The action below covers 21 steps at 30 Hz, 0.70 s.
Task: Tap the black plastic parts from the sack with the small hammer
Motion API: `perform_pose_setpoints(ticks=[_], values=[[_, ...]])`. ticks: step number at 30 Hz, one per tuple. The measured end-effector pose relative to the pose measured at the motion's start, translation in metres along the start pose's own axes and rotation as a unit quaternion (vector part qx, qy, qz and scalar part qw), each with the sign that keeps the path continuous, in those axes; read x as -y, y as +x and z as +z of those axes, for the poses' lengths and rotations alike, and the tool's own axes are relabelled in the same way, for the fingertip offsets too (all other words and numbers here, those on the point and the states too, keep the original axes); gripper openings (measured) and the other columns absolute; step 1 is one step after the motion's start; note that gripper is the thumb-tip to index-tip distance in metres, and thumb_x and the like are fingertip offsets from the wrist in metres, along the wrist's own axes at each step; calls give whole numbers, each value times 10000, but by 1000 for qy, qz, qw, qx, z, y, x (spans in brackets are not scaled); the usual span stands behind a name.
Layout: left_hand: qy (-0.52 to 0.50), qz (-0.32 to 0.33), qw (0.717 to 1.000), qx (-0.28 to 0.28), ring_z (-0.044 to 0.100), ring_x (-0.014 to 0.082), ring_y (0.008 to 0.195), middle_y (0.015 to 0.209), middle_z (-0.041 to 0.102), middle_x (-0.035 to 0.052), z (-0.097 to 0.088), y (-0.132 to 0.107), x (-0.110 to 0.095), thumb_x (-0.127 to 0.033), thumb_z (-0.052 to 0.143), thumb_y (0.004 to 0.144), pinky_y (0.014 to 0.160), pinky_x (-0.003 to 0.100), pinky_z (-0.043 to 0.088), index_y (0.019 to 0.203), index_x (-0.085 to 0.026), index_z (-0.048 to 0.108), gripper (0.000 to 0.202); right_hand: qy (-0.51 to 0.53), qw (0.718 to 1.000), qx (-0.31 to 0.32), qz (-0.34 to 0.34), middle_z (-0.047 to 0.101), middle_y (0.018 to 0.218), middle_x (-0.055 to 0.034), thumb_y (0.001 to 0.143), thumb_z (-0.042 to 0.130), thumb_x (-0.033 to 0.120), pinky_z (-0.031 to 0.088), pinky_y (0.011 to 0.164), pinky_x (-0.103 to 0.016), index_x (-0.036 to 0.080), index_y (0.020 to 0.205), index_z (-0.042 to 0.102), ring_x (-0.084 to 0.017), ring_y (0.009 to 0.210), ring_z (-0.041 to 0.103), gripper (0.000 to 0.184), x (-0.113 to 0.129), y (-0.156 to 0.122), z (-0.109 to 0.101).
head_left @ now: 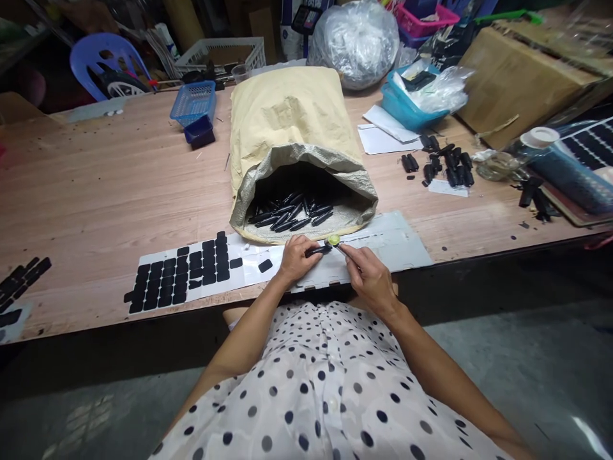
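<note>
My left hand (297,260) is closed on a slim, shiny black piece (318,250) at the table's front edge. My right hand (370,276) pinches a thin tool or stick, whose kind is too small to make out. Its tip meets a small yellow-green round thing (334,240) beside the black piece. Beneath both hands lies a white board (402,239). Just beyond them a cream woven sack (292,108) lies with its mouth towards me, and several similar black pieces (290,214) show inside it.
Left of my hands is a white sheet of black rounded-square pads (165,281), with one loose pad (265,265). Blue baskets (194,102) stand back left. Black parts (450,163), a turquoise basin (412,105) and a cardboard box (527,83) occupy the right.
</note>
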<state>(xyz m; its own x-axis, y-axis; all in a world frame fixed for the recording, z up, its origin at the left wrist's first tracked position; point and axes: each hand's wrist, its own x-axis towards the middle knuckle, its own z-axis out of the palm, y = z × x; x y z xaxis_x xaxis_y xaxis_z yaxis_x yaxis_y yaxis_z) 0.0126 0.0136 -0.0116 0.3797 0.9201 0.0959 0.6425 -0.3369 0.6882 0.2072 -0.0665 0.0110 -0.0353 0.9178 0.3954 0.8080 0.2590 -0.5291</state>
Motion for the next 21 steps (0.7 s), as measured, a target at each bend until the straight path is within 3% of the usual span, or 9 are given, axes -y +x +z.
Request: perform_pose_setpoints(ticks=[6,10,16,21], values=[[-4,-7,1000,2,579,239,955,917,691,27,2,1,0,-259,758,819,907,407,470,977,-267,780,160,-67,998,15,4,673,895,-55,1010,424,244,504,738,-267,270,1245,701,-182,826,644,365,4,-1,-4],[-1,-3,1000,0,576,240,955,909,688,28,2,1,0,-255,763,808,897,402,470,962,-267,782,156,-61,998,6,-4,671,919,-60,1006,429,232,514,770,-272,283,1279,693,-184,845,645,383,8,1,-3],[-4,0,1000,2,575,228,923,886,681,20,3,1,-1,-253,742,826,880,388,473,970,-274,781,151,-48,998,46,-15,677,899,-45,1001,436,235,504,735,-264,285,1255,701,-177,840,653,370,11,0,1],[-5,-3,1000,-2,586,239,953,906,692,32,3,0,0,-288,751,830,901,399,474,962,-255,777,138,-76,997,-11,11,693,958,-70,1001,427,236,492,804,-292,253,1227,707,-200,911,648,360,-6,21,-1]])
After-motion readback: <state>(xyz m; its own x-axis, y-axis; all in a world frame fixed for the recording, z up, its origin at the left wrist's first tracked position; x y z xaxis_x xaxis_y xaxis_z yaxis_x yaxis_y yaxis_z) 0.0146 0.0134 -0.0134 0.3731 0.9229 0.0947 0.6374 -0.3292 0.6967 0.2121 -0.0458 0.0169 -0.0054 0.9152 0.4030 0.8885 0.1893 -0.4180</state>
